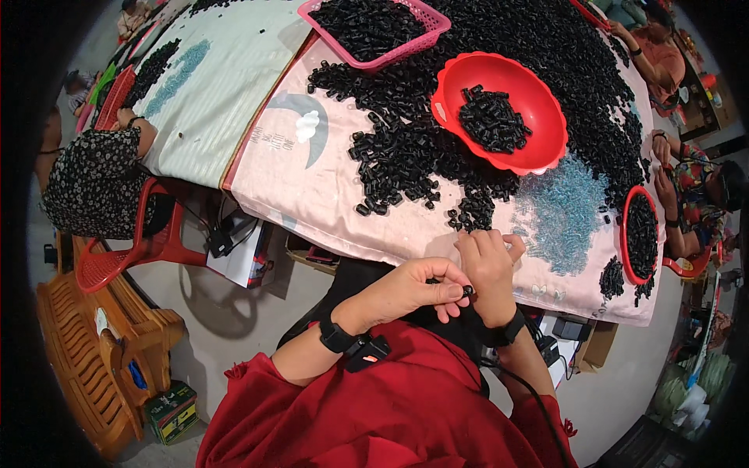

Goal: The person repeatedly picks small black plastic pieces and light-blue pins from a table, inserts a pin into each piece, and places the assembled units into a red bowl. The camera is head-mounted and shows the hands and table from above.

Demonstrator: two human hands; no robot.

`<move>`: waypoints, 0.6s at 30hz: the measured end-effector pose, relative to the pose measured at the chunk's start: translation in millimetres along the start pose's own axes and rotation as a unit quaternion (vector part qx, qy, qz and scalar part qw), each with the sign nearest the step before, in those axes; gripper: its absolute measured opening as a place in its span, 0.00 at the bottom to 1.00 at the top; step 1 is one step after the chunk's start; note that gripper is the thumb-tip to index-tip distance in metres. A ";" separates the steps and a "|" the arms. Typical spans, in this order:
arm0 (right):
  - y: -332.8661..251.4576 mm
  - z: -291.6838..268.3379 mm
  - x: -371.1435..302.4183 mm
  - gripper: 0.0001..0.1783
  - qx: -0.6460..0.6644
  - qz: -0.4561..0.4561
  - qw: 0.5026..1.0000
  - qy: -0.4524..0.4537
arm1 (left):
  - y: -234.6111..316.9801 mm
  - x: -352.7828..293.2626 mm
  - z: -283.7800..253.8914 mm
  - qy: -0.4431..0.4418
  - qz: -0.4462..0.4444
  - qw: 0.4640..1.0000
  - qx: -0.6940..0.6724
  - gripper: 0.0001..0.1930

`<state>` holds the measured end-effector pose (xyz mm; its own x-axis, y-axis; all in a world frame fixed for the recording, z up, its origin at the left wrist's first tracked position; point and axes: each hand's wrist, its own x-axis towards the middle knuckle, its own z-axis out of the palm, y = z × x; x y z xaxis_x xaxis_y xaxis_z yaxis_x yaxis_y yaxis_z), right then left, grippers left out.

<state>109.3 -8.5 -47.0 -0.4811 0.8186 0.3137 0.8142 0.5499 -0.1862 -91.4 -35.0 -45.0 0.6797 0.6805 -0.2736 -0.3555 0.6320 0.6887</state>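
Observation:
My left hand [427, 287] is in front of the table's near edge, thumb and fingers closed in a pinch on a small black plastic piece [467, 291]. Just to its right, my right hand [488, 269] reaches to the edge with bent fingers, their tips hidden, so its grip does not show. Beyond those fingers lies a small cluster of loose black plastic pieces [473, 209]. Right of them spreads a patch of tiny clear bluish pieces [563, 214]. A red scalloped bowl [538, 93] behind holds black pieces that look longer than the loose ones.
A pink basket [406, 51] full of black pieces stands at the far left of a large black heap [538, 31]. A red oval tray [626, 234] of black pieces sits near the right edge. Seated people work left and right. A red chair [133, 253] and wooden bench [94, 335] stand left.

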 end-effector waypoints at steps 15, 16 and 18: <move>-7.6 -53.7 -9.8 0.04 0.323 0.200 0.923 0.063 | 0.4 3.0 3.5 0.024 0.029 0.999 0.019 0.15; -12.8 -63.5 -7.3 0.06 0.323 0.194 0.925 0.048 | -0.9 4.3 4.4 0.027 0.032 0.999 0.026 0.15; -19.3 -66.8 -9.2 0.05 0.306 0.195 0.930 0.050 | -0.6 6.0 6.8 0.025 0.039 0.998 0.033 0.15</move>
<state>119.7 -37.8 15.9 -0.1313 0.9728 0.1908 0.5675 0.2315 -0.7901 -82.7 -33.9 -42.5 0.6174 0.7459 -0.2499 -0.3627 0.5518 0.7510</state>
